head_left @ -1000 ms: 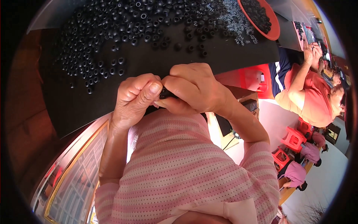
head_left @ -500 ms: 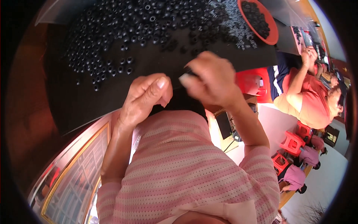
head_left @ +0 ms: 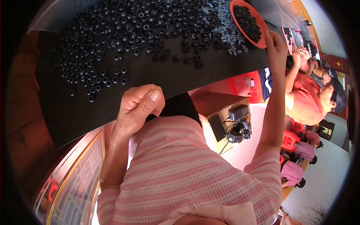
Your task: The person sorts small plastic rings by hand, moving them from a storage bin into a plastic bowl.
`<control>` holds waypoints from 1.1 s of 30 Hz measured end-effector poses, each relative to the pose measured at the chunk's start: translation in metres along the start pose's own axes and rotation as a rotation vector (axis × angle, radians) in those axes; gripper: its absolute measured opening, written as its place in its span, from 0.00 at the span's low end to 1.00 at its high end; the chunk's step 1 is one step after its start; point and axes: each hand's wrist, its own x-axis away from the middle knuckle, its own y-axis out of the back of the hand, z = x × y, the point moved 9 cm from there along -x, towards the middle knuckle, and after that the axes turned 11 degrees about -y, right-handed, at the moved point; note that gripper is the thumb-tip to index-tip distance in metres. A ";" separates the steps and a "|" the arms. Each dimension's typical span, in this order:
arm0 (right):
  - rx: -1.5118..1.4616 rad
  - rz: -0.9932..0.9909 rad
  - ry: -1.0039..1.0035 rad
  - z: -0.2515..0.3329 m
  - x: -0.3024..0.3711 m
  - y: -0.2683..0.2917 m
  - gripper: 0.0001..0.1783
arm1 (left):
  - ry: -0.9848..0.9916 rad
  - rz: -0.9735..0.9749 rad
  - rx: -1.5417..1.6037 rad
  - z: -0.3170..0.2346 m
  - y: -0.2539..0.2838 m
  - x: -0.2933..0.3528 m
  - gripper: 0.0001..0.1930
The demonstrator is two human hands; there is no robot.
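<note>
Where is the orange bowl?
In the head view, the orange bowl is at the upper right on the black table, just right of the silvery bits, with the person's right hand at its edge.

A black tabletop (head_left: 150, 71) is extending ahead of the left fingers (head_left: 152, 96). Black hollow pieces (head_left: 123, 35) are lying loose beyond them. An orange bowl (head_left: 257, 44) is standing at the right fingers (head_left: 271, 40); small silvery pieces (head_left: 225, 26) are lying left of those fingers, beside the bowl.
</note>
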 end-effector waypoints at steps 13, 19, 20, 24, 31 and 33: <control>0.139 0.349 0.800 0.184 0.117 -0.164 0.04 | -0.011 0.080 -0.246 0.001 -0.012 0.000 0.18; 0.041 0.387 0.763 0.202 0.120 -0.155 0.05 | -0.078 0.068 -0.258 -0.001 -0.010 0.000 0.19; 0.044 0.391 0.763 0.204 0.126 -0.156 0.05 | -0.078 0.065 -0.255 -0.001 -0.007 0.001 0.19; 0.254 0.451 0.772 0.199 0.136 -0.166 0.13 | -0.084 0.166 -0.299 0.001 -0.009 0.002 0.16; 0.259 0.439 0.765 0.200 0.139 -0.165 0.12 | -0.067 0.119 -0.252 0.001 -0.005 0.001 0.17; 0.254 0.427 0.765 0.199 0.140 -0.164 0.10 | -0.053 0.093 -0.225 0.001 -0.005 0.001 0.17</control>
